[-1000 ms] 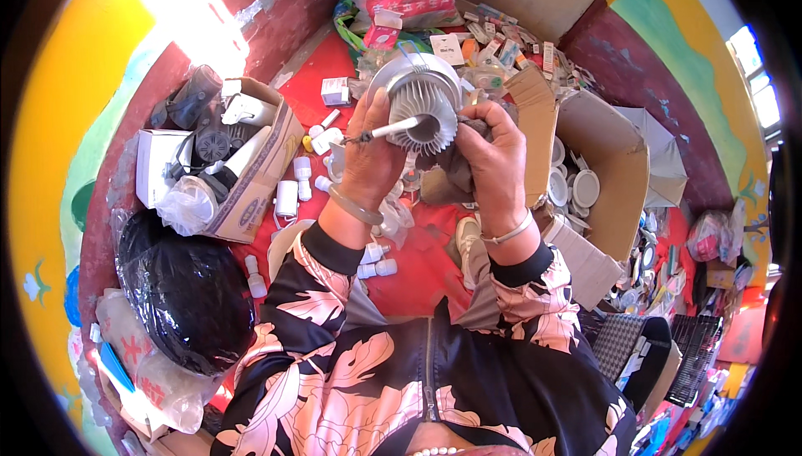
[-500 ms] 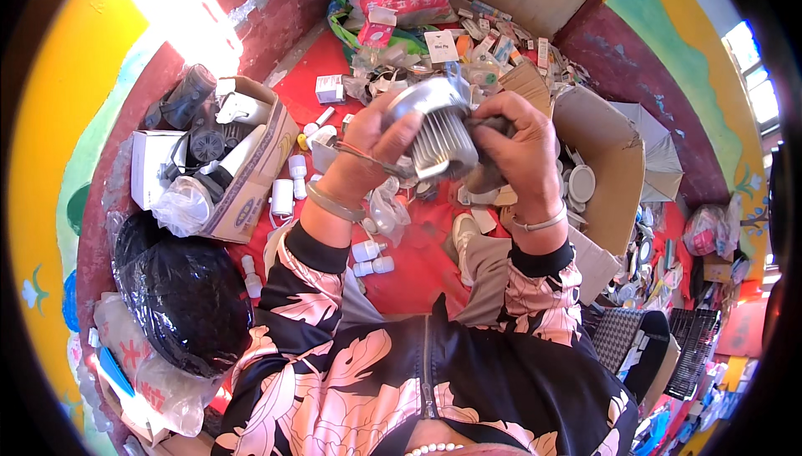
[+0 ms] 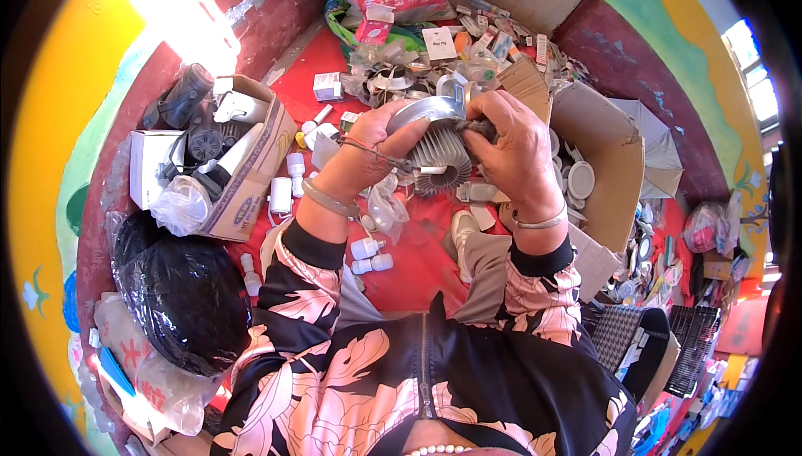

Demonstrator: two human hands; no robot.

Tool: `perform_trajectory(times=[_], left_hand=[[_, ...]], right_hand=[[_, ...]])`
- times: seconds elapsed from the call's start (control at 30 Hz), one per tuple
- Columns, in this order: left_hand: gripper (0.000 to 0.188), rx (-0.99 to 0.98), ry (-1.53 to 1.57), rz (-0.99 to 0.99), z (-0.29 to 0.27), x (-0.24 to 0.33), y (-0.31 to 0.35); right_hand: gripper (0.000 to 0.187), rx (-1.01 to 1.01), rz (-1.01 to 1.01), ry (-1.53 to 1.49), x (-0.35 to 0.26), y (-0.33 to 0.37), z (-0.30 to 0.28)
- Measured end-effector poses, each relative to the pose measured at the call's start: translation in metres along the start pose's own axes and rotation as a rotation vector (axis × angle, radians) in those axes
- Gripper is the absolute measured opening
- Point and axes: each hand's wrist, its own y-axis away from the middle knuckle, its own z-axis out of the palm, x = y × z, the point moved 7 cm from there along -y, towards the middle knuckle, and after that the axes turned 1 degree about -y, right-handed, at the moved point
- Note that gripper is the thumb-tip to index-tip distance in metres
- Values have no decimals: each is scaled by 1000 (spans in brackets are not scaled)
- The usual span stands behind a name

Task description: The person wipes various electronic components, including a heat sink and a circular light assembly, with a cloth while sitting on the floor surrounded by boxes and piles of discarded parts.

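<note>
A silver downlight point(image 3: 439, 152) with a finned metal heat sink is up in front of me. My left hand point(image 3: 365, 148) is closed round its wide rim, thumb on the near side. A thin cable point(image 3: 373, 154) runs from the light across that hand. In the pinched fingers of my right hand point(image 3: 516, 140) is a dark grey cloth point(image 3: 478, 127), pressed against the light's rim and the upper ends of the fins. The round finned end of the light points down toward me. Its front face is turned away, out of sight.
White bulbs point(image 3: 371, 264) lie on the red floor cover point(image 3: 409, 285). At left stand a carton point(image 3: 251, 173) of lamp parts and a black plastic bag point(image 3: 180, 297). An open carton point(image 3: 606, 163) with round white lamps stands at right. Small boxes point(image 3: 440, 44) are heaped ahead.
The downlight has tilted, bringing its round finned end into view. My right hand has brought the cloth up from the heat sink's side toward the rim. My left hand keeps its hold.
</note>
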Motion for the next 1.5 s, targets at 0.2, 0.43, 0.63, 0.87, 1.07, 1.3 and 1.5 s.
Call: perform_trajectory(times=[0.2, 0.43, 0.63, 0.87, 1.07, 1.3, 1.5], left_hand=[[36, 197, 419, 87, 0, -10, 0], [41, 292, 589, 151, -1, -7, -4], [32, 397, 986, 185, -25, -24, -12], [33, 559, 1072, 111, -45, -40, -9], [35, 512, 1082, 154, -44, -42, -10], [38, 294, 1017, 262, -35, -35, -12], [53, 326, 1051, 219, -32, -41, -13]], right_hand=[[19, -50, 320, -229, 32, -1, 8], [19, -17, 405, -203, 36, 6, 27], [20, -383, 339, -275, 21, 12, 62], [25, -182, 415, -930, 37, 5, 48], [11, -122, 569, -1234, 43, 6, 42], [13, 20, 477, -1156, 40, 7, 35], [11, 153, 313, -752, 34, 2, 31]])
